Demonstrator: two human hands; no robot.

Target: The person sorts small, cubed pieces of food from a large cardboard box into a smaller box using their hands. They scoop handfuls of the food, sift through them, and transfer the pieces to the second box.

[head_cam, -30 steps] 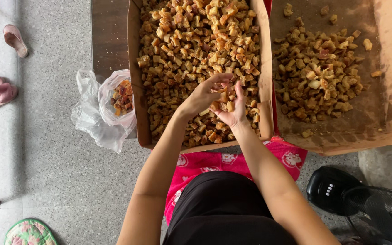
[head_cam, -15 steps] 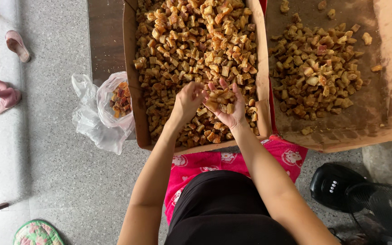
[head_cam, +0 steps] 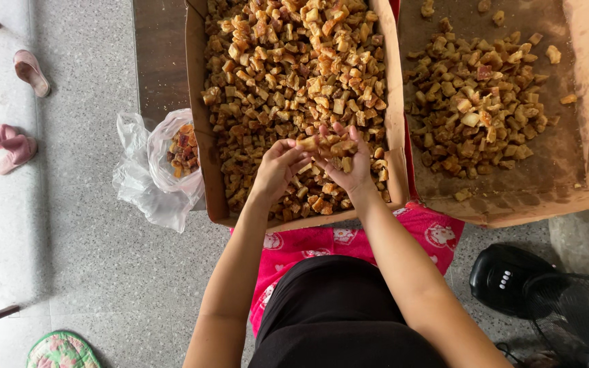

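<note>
Head view: the golden-brown fried chunks (head_cam: 288, 75) are rough cubes, crisp-edged, filling the cardboard box (head_cam: 195, 129). At centre, the right hand (head_cam: 345, 160) cups a heap of them, fingers half curled; the left hand (head_cam: 277, 170) pinches pieces just beside it. Speckled grey floor (head_cam: 83, 259); plastic bag (head_cam: 151, 170) at nine o'clock, black fan (head_cam: 533, 293) at four o'clock

Both forearms are bare, with no sleeves, rings or bracelets visible on the left hand (head_cam: 277, 170) or the right hand (head_cam: 345, 160). At the bottom centre of the frame the person wears a plain black garment (head_cam: 335, 313).
</note>
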